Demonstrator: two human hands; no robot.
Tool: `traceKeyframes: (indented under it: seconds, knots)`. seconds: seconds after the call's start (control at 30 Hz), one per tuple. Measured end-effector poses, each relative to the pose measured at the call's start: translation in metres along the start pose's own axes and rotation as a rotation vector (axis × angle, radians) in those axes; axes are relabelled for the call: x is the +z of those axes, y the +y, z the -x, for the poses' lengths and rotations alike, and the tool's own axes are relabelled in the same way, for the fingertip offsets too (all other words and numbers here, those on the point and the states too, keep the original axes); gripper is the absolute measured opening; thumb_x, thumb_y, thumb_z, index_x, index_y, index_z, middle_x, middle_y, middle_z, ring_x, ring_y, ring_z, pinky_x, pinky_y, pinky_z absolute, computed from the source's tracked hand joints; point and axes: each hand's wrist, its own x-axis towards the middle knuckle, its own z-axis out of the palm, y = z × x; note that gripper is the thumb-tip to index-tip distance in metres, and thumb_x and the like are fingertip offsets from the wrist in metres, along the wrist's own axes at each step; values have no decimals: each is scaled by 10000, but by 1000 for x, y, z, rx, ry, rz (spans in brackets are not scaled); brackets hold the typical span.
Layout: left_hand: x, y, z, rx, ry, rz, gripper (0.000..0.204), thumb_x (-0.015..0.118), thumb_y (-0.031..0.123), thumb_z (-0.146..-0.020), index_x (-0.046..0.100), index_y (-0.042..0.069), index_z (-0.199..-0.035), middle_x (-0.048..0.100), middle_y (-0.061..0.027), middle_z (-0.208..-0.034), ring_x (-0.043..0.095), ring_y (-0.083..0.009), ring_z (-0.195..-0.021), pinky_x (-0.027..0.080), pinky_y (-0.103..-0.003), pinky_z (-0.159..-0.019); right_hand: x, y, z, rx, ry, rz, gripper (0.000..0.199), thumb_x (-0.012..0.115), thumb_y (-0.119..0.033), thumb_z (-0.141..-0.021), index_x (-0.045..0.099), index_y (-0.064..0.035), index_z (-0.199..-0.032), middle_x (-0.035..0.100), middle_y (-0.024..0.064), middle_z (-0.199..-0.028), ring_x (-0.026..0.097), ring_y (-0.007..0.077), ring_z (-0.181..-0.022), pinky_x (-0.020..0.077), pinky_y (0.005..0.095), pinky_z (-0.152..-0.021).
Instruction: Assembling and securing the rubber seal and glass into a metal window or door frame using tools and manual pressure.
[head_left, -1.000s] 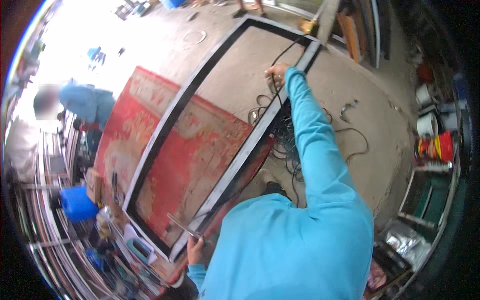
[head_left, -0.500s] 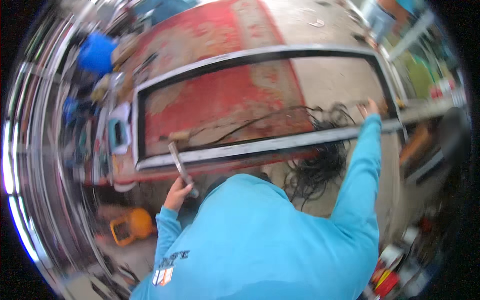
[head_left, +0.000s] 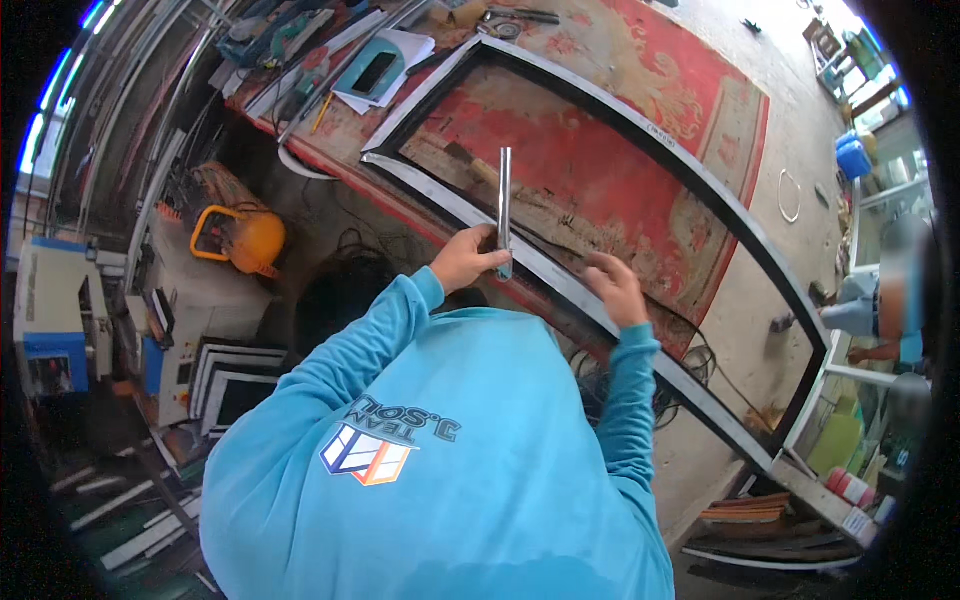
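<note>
A long rectangular frame (head_left: 710, 412), pale grey outside and black inside, lies on a table (head_left: 735, 110) covered in worn red patterned carpet; its right end reaches past the carpet. My left hand (head_left: 466, 258) is closed around the lower part of a silver metal bar (head_left: 505, 190) with a teal end. The bar stands nearly upright above the frame's near rail. Over that rail, to the right, is my right hand (head_left: 617, 287), its fingers bent and smeared by motion; whether they hold anything is unclear. Inside the frame lies a wooden-handled tool (head_left: 484, 170), like a hammer.
A teal case (head_left: 360, 70) with a dark rectangle, papers and a pencil (head_left: 322, 113) lie at the table's far left. Black cable (head_left: 700, 365) hangs by the near rail. A yellow round-bodied machine (head_left: 255, 240) stands left on the floor. Another person (head_left: 885, 300) is at the right.
My view has swung, so the frame now runs diagonally. My right hand has left the frame's right end and come in close to my left, which still holds the bar, now more upright.
</note>
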Motion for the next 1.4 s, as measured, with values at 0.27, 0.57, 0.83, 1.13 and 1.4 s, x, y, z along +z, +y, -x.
traceKeyframes:
  seconds: [0.27,0.57,0.83,1.13,1.4]
  knots:
    - [-43,-20,-5,260,101,-503,356,664,109,-913,630,-9,-1248,695,-187,-1118,676,-304,-1038,529,-408,-905,120,-96,-62,-756,-17,1023,424,645,-47,-830,670,-119,-1247,602,94,-1286,555,312,-1266,287,548,-1214]
    - [-157,-34,-26,-4,271,-136,401,633,291,-1006,636,21,-1303,705,-120,-1093,651,-180,-942,529,-334,-851,167,-82,-129,-90,-191,854,211,687,-228,-918,645,-64,-1045,645,170,-1014,633,405,-949,480,531,-830]
    - [-208,-55,-85,194,148,-602,269,653,215,-933,707,31,-1121,688,-158,-1097,630,-352,-1061,502,-466,-931,173,-86,-140,314,-32,450,291,735,-261,-933,619,-4,-1006,582,148,-782,599,253,-733,458,420,-658]
    - [-138,-70,-165,-28,-291,-975,310,571,283,-943,694,81,-1143,669,-155,-1196,600,-344,-1125,432,-513,-1041,198,-122,-156,459,-107,164,311,652,-285,-1011,635,5,-1122,657,26,-840,556,96,-679,462,288,-599]
    - [-136,-71,-186,-227,-542,-1022,560,507,478,-943,593,140,-1381,543,-147,-1468,440,-350,-1398,236,-594,-1197,230,-151,-196,243,-291,394,506,588,-118,-980,450,-34,-1459,650,223,-1238,656,339,-1112,508,441,-934]
